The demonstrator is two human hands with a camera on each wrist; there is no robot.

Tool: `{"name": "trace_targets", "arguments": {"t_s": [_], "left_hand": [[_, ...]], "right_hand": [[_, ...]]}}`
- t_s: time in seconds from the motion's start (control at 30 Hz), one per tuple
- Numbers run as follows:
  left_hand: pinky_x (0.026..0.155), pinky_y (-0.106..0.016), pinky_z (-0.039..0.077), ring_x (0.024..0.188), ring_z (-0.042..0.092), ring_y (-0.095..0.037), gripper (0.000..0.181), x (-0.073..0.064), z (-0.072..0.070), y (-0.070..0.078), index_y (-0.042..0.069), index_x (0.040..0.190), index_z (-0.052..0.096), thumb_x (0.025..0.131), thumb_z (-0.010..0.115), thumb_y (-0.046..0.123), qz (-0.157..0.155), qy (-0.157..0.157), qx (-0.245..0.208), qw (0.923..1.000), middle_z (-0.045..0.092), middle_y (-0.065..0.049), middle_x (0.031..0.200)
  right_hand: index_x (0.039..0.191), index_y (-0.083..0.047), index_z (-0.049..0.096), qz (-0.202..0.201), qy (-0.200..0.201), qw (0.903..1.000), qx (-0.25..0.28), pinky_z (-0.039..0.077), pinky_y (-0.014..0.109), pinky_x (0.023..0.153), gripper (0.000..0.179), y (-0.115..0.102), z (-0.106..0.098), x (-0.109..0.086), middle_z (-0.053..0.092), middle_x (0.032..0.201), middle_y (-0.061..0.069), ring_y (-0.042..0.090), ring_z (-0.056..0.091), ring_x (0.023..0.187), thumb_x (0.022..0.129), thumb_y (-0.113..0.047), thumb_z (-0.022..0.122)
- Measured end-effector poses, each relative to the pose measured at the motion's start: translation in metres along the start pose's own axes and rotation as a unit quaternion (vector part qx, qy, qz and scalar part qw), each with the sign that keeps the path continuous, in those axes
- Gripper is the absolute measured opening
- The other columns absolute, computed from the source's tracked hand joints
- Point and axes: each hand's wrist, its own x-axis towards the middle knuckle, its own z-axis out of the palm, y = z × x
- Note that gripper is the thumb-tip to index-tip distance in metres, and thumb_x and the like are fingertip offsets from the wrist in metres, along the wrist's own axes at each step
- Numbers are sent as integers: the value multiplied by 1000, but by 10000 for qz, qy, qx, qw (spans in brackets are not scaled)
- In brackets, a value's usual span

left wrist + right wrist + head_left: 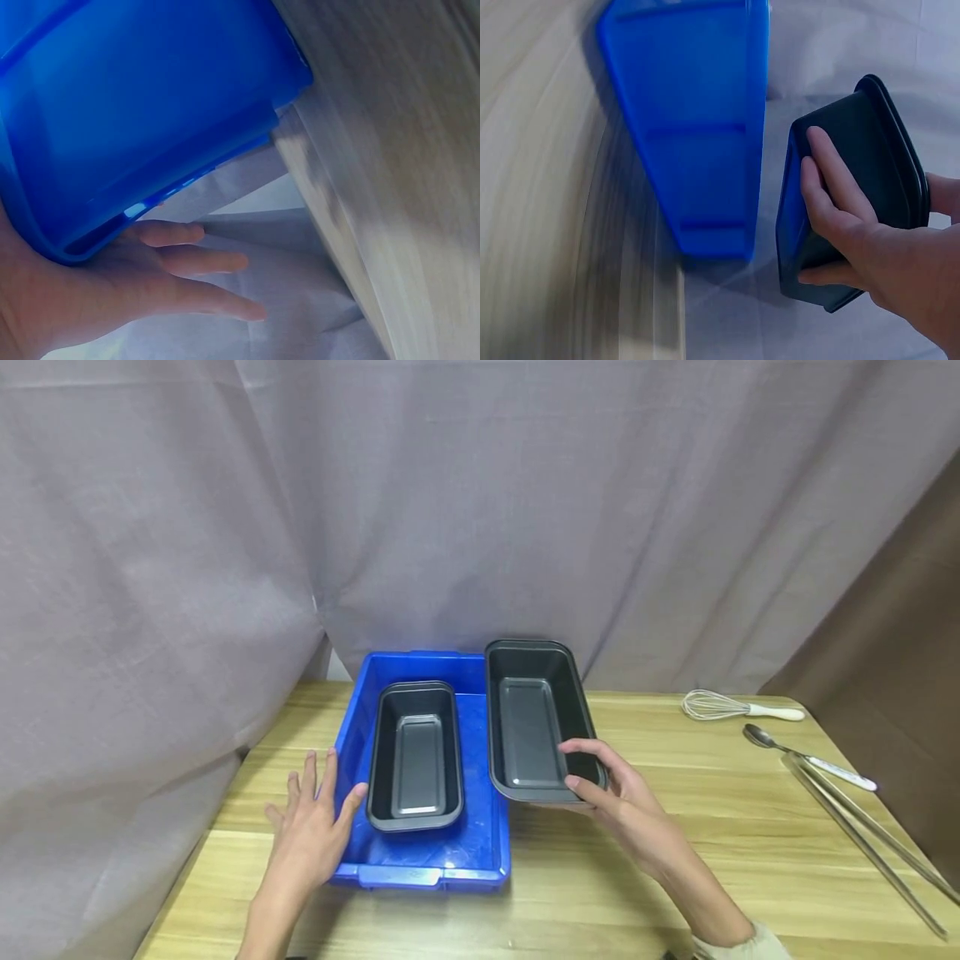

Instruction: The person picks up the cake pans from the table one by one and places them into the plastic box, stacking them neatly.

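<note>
A dark loaf pan (417, 756) sits inside the blue plastic bin (476, 860), toward its left wall. My right hand (622, 810) holds a second dark loaf pan (528, 727) by its near right corner, raised beside and partly over the bin's right rim. In the right wrist view, several fingers of the right hand (870, 240) support that loaf pan (855, 142) from underneath. At the bin's left wall, my left hand (309, 831) rests with fingers spread straight. The left wrist view shows the left hand (142, 285) against the bin's rim (187, 161), fingers extended outside; its thumb is hidden there.
On the right of the wooden table (645, 893) lie a white-handled whisk (738, 707), a spoon (810, 758) and metal tongs (862, 835). A grey curtain (480, 510) hangs behind the table and along its left side.
</note>
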Motion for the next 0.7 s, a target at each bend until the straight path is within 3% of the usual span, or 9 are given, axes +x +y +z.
{"name": "trace_targets", "arguments": {"t_s": [0.13,0.3,0.37,0.53,0.7], "left_hand": [[116,-95,1,162,7,-66,79,-1,0,0,6,176,12,118,33,55,-6,9,30,10000,0,-33,180],[115,-96,1,162,6,-66,79,-2,0,0,7,177,12,118,31,57,-11,9,23,10000,-1,-32,181],[114,-96,0,162,5,-66,79,-2,0,-1,7,177,11,118,31,57,-13,3,4,10000,-1,-32,181],[114,-95,-1,162,4,-66,78,-3,1,-1,9,177,10,118,29,57,-1,-9,-58,10000,-3,-31,181],[115,-95,-1,162,4,-66,78,-2,0,-2,8,177,10,119,29,56,7,-10,-72,10000,-3,-31,181]], "right_hand": [[143,-5,59,-31,-75,9996,264,64,31,96,35,4,17,13,47,147,30,17,73,116,108,-3,64],[148,6,49,-30,-319,9979,566,63,40,102,41,11,39,27,42,151,42,28,77,117,108,1,60],[149,10,46,29,-280,9990,335,64,39,101,45,12,49,30,45,147,39,26,74,116,108,1,62],[149,3,54,239,-169,9989,-367,61,27,95,45,13,75,36,52,126,22,20,61,106,106,-4,66],[150,0,55,271,-348,9970,-633,56,28,91,46,17,95,47,55,124,22,20,61,101,106,-7,67]]}}
